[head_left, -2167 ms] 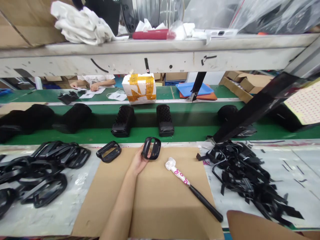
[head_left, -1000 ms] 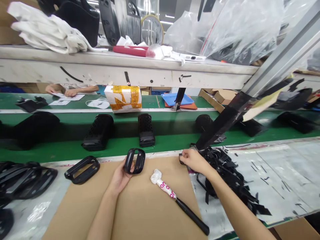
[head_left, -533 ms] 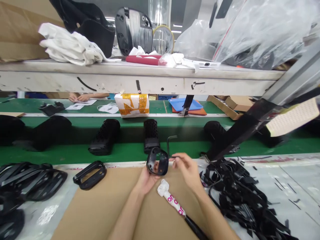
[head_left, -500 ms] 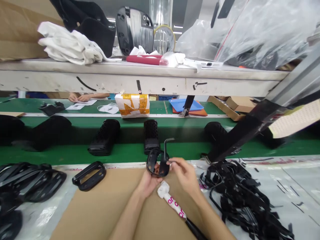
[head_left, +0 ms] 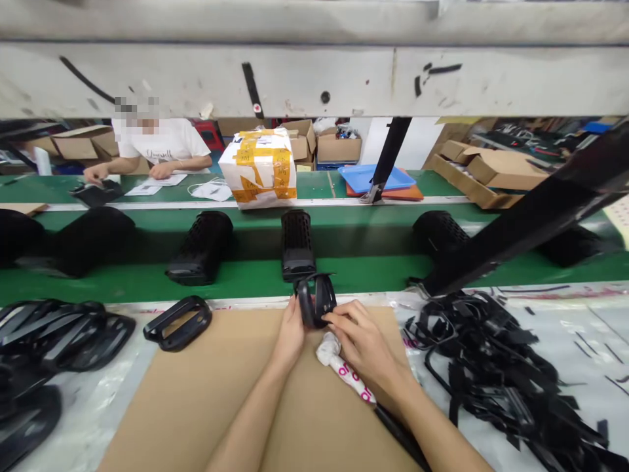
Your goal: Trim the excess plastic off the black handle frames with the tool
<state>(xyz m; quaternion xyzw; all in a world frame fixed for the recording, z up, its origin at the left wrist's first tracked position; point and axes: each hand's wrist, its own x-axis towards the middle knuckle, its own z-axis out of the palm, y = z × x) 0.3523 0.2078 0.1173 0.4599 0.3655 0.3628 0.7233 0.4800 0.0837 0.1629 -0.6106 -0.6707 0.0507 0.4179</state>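
Note:
My left hand (head_left: 289,335) holds a black oval plastic frame (head_left: 307,307) from its left side, raised above the brown cardboard and turned nearly edge-on. My right hand (head_left: 361,337) has its fingertips pinched at the frame's lower right edge. A thin black strip (head_left: 322,275) shows along the top of the frame; its lower end, near the right fingers, is hard to make out. Under the right hand lies a hammer-like tool (head_left: 339,367), its head wrapped in white plastic with pink letters. Another black frame (head_left: 179,324) rests at the cardboard's upper left corner.
Black frames (head_left: 63,341) are piled at left, and a tangled heap of black strips (head_left: 501,373) lies at right. Several black perforated housings (head_left: 297,246) stand along the green conveyor (head_left: 250,275). A slanted black post (head_left: 521,223) rises at right. A co-worker (head_left: 160,144) sits across.
My view has tilted down from the shelf top, revealing the co-worker. The frame has turned more edge-on, and the strip that stood upright now lies along its top. My right hand has moved lower.

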